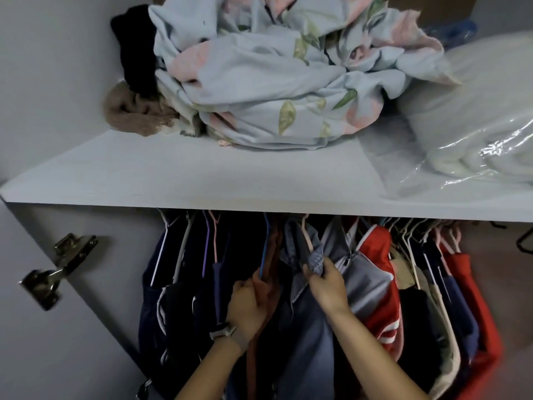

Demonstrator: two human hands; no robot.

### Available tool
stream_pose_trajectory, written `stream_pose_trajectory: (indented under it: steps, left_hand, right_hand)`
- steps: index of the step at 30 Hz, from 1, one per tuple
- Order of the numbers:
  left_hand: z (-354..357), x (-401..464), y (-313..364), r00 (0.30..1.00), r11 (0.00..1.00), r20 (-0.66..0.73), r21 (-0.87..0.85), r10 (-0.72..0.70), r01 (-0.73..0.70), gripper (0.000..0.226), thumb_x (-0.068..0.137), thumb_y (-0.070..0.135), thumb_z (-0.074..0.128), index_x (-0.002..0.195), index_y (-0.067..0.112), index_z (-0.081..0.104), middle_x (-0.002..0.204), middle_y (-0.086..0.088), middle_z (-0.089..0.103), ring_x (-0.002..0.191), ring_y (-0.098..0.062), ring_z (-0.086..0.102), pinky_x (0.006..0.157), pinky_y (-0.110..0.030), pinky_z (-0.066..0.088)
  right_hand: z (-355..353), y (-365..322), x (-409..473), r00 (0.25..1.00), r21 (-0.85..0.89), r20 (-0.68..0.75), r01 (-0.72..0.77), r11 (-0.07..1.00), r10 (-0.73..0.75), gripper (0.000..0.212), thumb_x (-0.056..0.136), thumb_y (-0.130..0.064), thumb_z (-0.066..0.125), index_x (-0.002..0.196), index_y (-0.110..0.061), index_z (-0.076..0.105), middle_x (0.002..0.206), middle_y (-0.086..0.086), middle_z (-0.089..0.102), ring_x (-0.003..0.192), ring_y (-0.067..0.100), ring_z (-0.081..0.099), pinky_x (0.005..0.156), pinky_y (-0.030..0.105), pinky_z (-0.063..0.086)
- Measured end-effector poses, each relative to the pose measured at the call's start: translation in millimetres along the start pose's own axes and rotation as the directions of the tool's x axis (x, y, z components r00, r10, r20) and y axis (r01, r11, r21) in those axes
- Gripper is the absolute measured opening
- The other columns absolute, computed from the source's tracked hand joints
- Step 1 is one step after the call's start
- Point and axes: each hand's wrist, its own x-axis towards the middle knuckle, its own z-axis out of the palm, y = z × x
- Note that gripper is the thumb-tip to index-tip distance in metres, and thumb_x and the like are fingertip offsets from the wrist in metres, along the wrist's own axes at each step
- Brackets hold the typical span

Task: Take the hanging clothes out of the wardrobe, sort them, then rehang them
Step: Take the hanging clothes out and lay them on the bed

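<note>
Left hand [247, 306]: lower centre of frame, watch on wrist, fingers [240, 284] curled round the shoulder of a rust-brown garment [266, 287] on a blue hanger [264, 255]; grasping it.
Right hand [327, 285]: just right of the left, fingers [308, 275] pinching the ribbed collar of a grey-blue garment [313, 319]; grasping, not released.
Task thing: hanging clothes, packed in a row under the shelf [202, 180], lower half of frame; navy pieces at left, red jacket [377, 287] right of centre, more red and beige at far right.
Rail: hidden behind the shelf edge; hook tops can't be seen.
Key relation: both held garments lie directly above and ahead of the hands, towards the frame's top; hooks go up out of sight under the shelf. Hanger long axes run front-to-back in the frame, edge-on to the camera, garments hanging down past the wrists.
Nearer hand: the right is on the grey-blue piece, the left on the rust-brown one; the two garments are neighbours, touching.
Step (judged): parting the row or picking which to lift off; removal barely begun, row looks full.
Next move needs (judged): lift up then pull towards the bottom of the frame to clear the hook; little headroom under the shelf.
Risk (judged): tight packing, a neighbouring hanger may drag along.
Other: floral bedding [274, 73] on the shelf top, bagged white quilt [473, 116] upper right, door hinge [57, 269] at left.
</note>
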Motion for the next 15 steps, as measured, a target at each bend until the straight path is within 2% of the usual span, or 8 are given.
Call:
stream_pose_trajectory:
  steps: [2,4,6,9,12,15]
  left_hand:
    - [4,2,5,0.988,0.975,-0.044,-0.177,-0.145,0.135,0.046,0.088,0.025,0.057,0.133,0.021,0.046,0.11,-0.004,0.066,0.101,-0.021,0.064,0.085,-0.024,0.048]
    - [7,2,18,0.966,0.929,-0.082,-0.305,-0.246,0.211,0.039,0.09,0.029,0.058,0.126,0.02,0.049,0.104,-0.004,0.069,0.099,-0.022,0.065,0.083,-0.025,0.049]
    - [7,2,28,0.968,0.92,-0.128,-0.359,-0.216,0.158,0.031,0.092,0.029,0.056,0.119,0.014,0.054,0.103,-0.004,0.069,0.098,-0.021,0.065,0.079,-0.021,0.048]
    - [-4,0,44,0.968,0.936,-0.229,-0.353,-0.099,0.012,0.027,0.092,0.025,0.056,0.111,0.007,0.061,0.102,-0.005,0.07,0.097,-0.021,0.066,0.078,-0.019,0.049]
    - [-16,-6,59,0.954,0.929,-0.293,-0.367,-0.064,-0.05,0.02,0.092,0.021,0.056,0.109,0.013,0.064,0.094,0.005,0.067,0.089,-0.008,0.063,0.067,0.001,0.039]
    - [-31,-4,68,0.957,0.906,-0.286,-0.417,-0.056,-0.071,0.016,0.093,0.022,0.054,0.106,0.019,0.064,0.087,0.012,0.065,0.08,0.003,0.061,0.065,0.003,0.038]
  right_hand:
    - [-2,1,2,1.0,-0.032,-0.004,-0.004,0.999,0.004,0.017,0.087,-0.022,0.062,0.104,-0.017,0.062,0.097,0.005,0.069,0.099,0.027,0.062,0.088,0.037,0.047]
    - [-5,-5,-1,1.0,-0.005,-0.02,0.011,1.0,-0.011,0.011,0.088,-0.024,0.061,0.093,-0.014,0.063,0.091,0.006,0.068,0.092,0.024,0.061,0.087,0.038,0.047]
    - [-10,-12,-8,0.997,0.063,-0.049,0.065,0.996,-0.062,0.016,0.09,-0.024,0.062,0.082,-0.01,0.063,0.082,0.006,0.069,0.083,0.018,0.062,0.083,0.037,0.048]
    - [-27,-14,-14,0.99,0.122,-0.083,0.12,0.985,-0.111,0.027,0.089,-0.026,0.065,0.08,0.0,0.063,0.08,0.016,0.069,0.077,0.021,0.065,0.08,0.042,0.05]
    - [-44,-15,-12,0.995,0.184,-0.046,0.099,0.978,-0.093,0.028,0.088,-0.029,0.065,0.085,-0.001,0.066,0.085,0.016,0.071,0.089,0.028,0.068,0.086,0.047,0.051]
    - [-46,-21,-12,0.994,0.197,-0.058,0.107,0.975,-0.098,0.034,0.083,-0.037,0.065,0.085,-0.003,0.067,0.086,0.015,0.072,0.092,0.031,0.068,0.087,0.05,0.052]
